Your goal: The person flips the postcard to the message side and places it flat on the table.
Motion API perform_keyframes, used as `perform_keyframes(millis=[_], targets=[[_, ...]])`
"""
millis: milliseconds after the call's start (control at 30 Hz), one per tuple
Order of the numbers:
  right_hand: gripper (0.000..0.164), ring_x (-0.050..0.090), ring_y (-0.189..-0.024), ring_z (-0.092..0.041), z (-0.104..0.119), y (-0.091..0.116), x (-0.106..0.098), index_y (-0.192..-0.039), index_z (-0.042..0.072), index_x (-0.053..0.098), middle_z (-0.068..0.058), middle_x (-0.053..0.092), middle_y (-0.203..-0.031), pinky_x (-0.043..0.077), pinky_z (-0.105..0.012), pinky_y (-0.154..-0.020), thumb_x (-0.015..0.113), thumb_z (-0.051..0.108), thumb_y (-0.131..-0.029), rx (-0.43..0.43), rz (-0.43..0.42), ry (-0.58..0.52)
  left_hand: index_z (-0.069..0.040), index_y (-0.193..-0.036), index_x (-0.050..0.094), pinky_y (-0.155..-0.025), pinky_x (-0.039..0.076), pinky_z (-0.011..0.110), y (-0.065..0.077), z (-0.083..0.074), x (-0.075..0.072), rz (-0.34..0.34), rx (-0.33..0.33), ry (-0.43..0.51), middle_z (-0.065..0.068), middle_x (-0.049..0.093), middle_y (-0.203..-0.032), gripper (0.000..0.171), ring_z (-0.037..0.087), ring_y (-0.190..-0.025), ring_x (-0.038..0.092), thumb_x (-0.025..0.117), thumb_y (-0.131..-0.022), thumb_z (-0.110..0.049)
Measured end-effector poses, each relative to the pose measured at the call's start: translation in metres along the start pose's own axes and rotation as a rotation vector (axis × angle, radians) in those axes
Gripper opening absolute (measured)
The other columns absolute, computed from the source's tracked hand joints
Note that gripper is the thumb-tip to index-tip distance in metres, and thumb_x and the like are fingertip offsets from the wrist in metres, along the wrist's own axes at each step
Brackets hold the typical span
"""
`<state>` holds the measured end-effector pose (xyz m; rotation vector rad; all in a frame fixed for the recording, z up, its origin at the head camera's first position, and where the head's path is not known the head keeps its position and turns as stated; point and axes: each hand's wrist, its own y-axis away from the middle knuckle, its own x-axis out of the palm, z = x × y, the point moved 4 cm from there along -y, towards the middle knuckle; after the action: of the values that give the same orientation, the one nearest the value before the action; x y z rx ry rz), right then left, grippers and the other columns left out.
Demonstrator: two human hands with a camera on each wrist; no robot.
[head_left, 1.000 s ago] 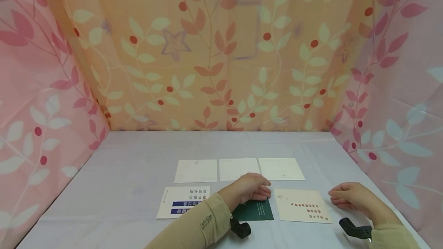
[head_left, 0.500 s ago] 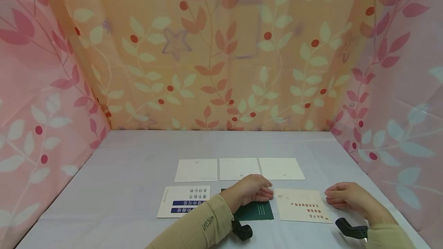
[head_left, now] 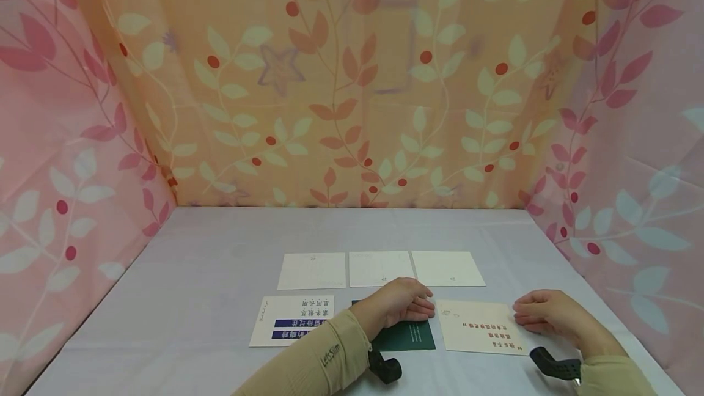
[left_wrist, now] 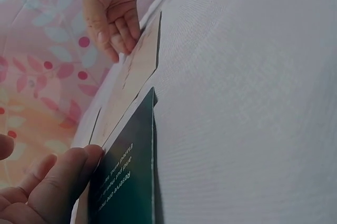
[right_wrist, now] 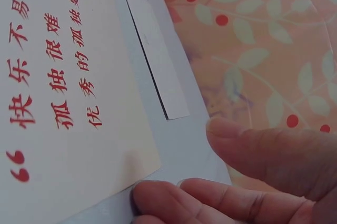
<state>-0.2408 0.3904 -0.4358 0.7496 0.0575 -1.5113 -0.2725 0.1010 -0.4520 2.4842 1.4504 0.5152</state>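
My left hand [head_left: 400,303] reaches over a dark green card [head_left: 409,336] in the front row, its fingertips at the seam with the cream card [head_left: 478,316] to the right. Red Chinese characters mark that cream card. My right hand [head_left: 558,316] has its fingertips at the cream card's right edge, thumb apart from the fingers in the right wrist view. Neither hand grips anything. A white card [head_left: 286,307] with blue bars lies left of the green one, partly covered by my left sleeve. The green card [left_wrist: 129,182] shows pale lettering in the left wrist view.
Behind the front row lie three pale cards side by side: a left one [head_left: 311,272], a middle one [head_left: 376,267] and a right one [head_left: 448,267]. A white cloth [head_left: 165,298] covers the table. Patterned curtains [head_left: 341,109] enclose the back and both sides.
My right hand has slid left, from beside the cream card up to its right edge. My left hand has barely moved, and the cards look the same.
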Motion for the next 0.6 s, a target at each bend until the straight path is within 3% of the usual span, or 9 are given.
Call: perform_keyframes(millis=[600], targets=[[0.031, 0.064, -0.075, -0.021, 0.0014, -0.0009, 0.0048, -0.098, -0.008, 0.059, -0.010, 0.066, -0.083, 0.054, -0.034, -0.071, 0.068, 0.017, -0.082, -0.009, 0.005, -0.005, 0.001, -0.101, 0.058, -0.071, 0.055, 0.034, 0.0015, -0.0005, 0.0024, 0.001, -0.001, 0.020, 0.019, 0.065, -0.088, 0.018, 0.028, -0.081, 0.067, 0.053, -0.087, -0.010]])
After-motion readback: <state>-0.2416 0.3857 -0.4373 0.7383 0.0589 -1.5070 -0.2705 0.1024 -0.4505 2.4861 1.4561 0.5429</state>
